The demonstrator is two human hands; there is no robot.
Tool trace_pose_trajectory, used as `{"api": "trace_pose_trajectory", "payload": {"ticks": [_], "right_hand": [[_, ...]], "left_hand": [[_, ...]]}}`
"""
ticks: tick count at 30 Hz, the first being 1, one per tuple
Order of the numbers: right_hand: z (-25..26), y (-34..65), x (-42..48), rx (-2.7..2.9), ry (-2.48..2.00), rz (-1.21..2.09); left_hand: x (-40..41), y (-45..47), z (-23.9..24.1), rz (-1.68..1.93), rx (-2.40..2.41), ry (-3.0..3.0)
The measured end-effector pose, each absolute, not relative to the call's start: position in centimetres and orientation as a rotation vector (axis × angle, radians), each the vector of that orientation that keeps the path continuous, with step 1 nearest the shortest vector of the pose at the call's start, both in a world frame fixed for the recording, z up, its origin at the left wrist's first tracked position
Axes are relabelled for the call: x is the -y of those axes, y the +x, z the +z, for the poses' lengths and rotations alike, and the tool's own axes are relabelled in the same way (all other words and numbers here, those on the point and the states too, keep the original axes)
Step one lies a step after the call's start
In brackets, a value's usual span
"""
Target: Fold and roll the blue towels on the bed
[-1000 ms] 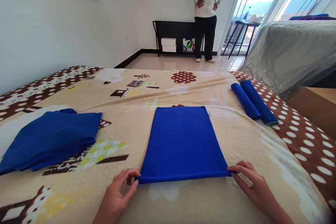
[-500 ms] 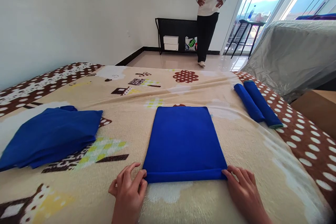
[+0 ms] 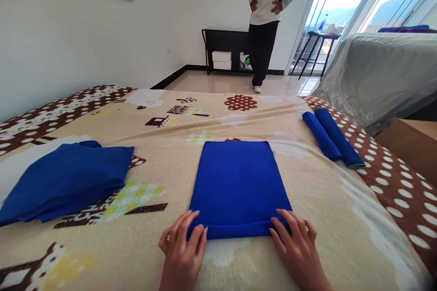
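Note:
A flat blue cloth (image 3: 239, 182) lies in front of me, its near edge turned over into a narrow roll. My left hand (image 3: 184, 248) is at the left end of this roll, fingertips over it and thumb at its near side. At the right end, my right hand (image 3: 295, 243) holds the roll likewise, index finger on top and thumb along the near edge. Both hands have their fingers bent around the fold. Two rolled blue cloths (image 3: 321, 136) (image 3: 339, 137) rest side by side at the right. To the left is a loose pile of blue cloth (image 3: 68, 179).
Everything lies on a patterned fleece blanket (image 3: 153, 159) with a brown dotted border. Beyond it a person (image 3: 264, 18) stands with hands on hips, by a black rack (image 3: 227, 45). At the right are a plastic-covered piece of furniture (image 3: 385, 68) and a cardboard box (image 3: 409, 145).
Both my hands have slid inward from the corners along the roll, and their fingers now lie over it. The standing person has shifted slightly.

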State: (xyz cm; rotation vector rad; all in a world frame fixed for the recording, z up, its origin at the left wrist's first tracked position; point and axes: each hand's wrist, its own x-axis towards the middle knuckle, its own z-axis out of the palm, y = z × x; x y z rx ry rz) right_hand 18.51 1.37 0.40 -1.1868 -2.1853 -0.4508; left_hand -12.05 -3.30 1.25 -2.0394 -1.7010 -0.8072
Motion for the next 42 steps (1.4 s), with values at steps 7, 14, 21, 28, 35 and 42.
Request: {"api": "trace_pose_trajectory", "payload": {"ticks": [7, 14, 21, 28, 35, 42], "right_hand": [[-0.1, 18.9, -0.8, 2.377, -0.945, -0.248], [2.0, 15.6, 0.3, 2.359, -0.981, -0.244], [1.8, 11.9, 0.4, 2.588, -0.813, -0.163], [1.0, 21.8, 0.2, 2.677, -1.035, -0.195], [-1.0, 25.9, -0.2, 2.592, -1.151, -0.249], [-1.6, 26.4, -2.6, 2.394, -1.151, -0.351]], "left_hand": [[4.1, -9.6, 0.6, -0.893, 1.254, -2.465], [3.2, -7.6, 0.9, -0.497, 1.182, -2.526], [3.2, -8.5, 0.5, -0.562, 1.16, -2.675], [4.0, -15.0, 2.0, -0.447, 1.163, -2.624], [5.0, -19.4, 1.5, -0.51, 1.337, -2.452], [3.8, -19.0, 1.4, -0.64, 1.458, -2.348]]}}
